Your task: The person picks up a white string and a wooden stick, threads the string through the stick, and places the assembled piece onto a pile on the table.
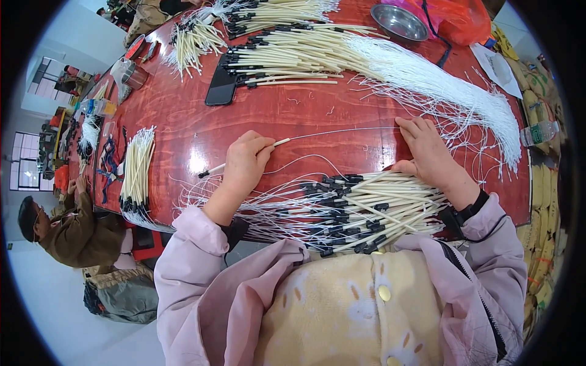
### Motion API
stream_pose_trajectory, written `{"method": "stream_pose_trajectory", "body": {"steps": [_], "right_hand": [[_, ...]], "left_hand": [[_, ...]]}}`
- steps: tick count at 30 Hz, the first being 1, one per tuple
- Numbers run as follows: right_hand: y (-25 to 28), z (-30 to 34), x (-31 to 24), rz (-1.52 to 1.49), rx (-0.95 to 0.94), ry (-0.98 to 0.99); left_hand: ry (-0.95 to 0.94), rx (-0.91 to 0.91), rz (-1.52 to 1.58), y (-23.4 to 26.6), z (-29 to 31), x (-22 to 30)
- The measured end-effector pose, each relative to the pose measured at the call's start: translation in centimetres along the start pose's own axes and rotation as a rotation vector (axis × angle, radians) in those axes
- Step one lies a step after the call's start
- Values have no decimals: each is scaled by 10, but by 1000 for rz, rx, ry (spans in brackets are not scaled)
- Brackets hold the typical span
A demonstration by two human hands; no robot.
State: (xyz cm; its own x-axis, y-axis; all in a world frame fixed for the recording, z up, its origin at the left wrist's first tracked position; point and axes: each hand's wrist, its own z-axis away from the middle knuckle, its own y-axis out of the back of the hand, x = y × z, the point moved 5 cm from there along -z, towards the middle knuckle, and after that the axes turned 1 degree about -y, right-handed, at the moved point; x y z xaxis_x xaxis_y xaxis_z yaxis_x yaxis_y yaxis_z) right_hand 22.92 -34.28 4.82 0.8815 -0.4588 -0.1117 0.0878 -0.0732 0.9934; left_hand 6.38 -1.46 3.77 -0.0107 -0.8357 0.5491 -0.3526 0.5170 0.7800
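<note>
My left hand is closed around a thin cream tube with a black piece at its left end. Out of the tube's right end runs a white string, stretched nearly straight across the table to my right hand. The fingers of that hand close on the string's far end. Below my hands, at the table's near edge, lies a pile of cream tubes with black ends, their white strings trailing left under my left forearm.
Larger bundles of tubes with long white strings lie across the far side. A dark phone and metal bowl rest there too. Left stands a tube bundle; beyond it, another person sits at the red table.
</note>
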Motion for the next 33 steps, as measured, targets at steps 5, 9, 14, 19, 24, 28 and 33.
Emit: {"method": "stream_pose_trajectory", "body": {"steps": [5, 9, 14, 19, 24, 28, 33], "right_hand": [[-3, 2, 3, 45, -4, 63], [-5, 10, 6, 69, -23, 109], [-5, -7, -12, 16, -31, 173], [-15, -15, -14, -42, 39, 214], [0, -18, 25, -207, 170, 56], [7, -30, 5, -171, 146, 69], [-7, -59, -32, -51, 188, 243]], "left_hand": [[-60, -14, -124, -4, -6, 11], [-212, -137, -283, -32, -31, 32], [-439, -273, -384, -103, -79, 88], [-430, -293, -271, -120, -91, 129], [-218, -163, -171, -38, -84, 95], [95, -50, -172, 10, -65, 23], [407, -172, 78, -18, -37, -15]]}}
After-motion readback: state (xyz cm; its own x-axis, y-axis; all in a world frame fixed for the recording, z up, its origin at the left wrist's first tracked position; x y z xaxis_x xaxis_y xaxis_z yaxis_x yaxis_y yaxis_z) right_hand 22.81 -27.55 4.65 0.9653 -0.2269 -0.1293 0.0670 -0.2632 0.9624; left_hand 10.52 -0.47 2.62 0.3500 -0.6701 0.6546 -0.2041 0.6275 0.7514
